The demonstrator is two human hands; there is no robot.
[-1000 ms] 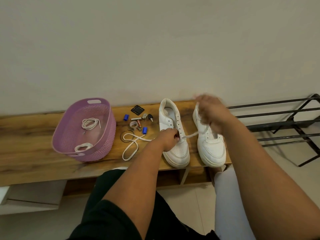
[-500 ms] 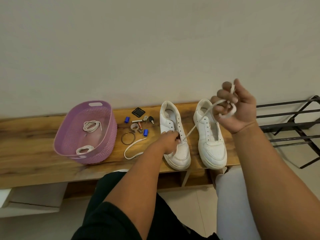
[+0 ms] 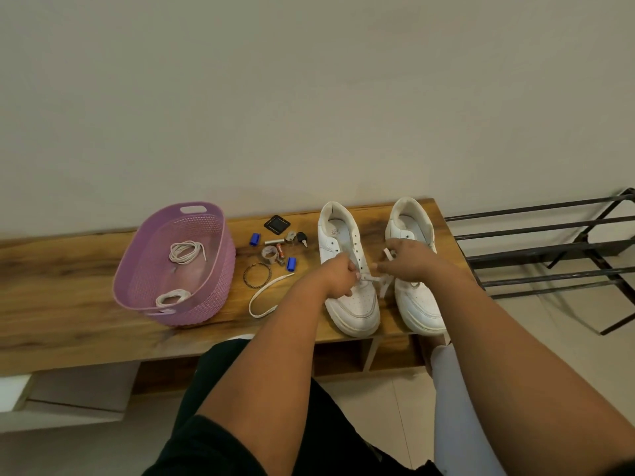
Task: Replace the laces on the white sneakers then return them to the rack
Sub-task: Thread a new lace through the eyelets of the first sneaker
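— While the two white sneakers stood side by side on the wooden bench (image 3: 68,304), toes toward the person, where were the hands?

— Both were at the left sneaker (image 3: 347,269). The left hand (image 3: 338,274) rested on its vamp with fingers curled, pinching the lace (image 3: 372,279) where it crossed the lowest eyelets. The right hand (image 3: 409,257) hovered over the gap between the shoes, in front of the right sneaker (image 3: 417,304), fingers bent around the other stretch of the same lace, with a short end sticking up above the thumb.

— And the lace itself?

— It ran across between the two hands, and one part hung down between the shoes. Its far end trailed left as a flat white loop (image 3: 266,297) lying on the bench.

— What else lay there?

— A purple basket (image 3: 213,293) sat left of the loop, holding two coiled laces (image 3: 185,252). Between the basket and the left sneaker lay a twisted ring (image 3: 257,275), two small blue pieces (image 3: 291,263), a key (image 3: 302,238), and a black square (image 3: 276,224). The black metal rack (image 3: 549,249) stood to the right of the bench, beside the right sneaker.
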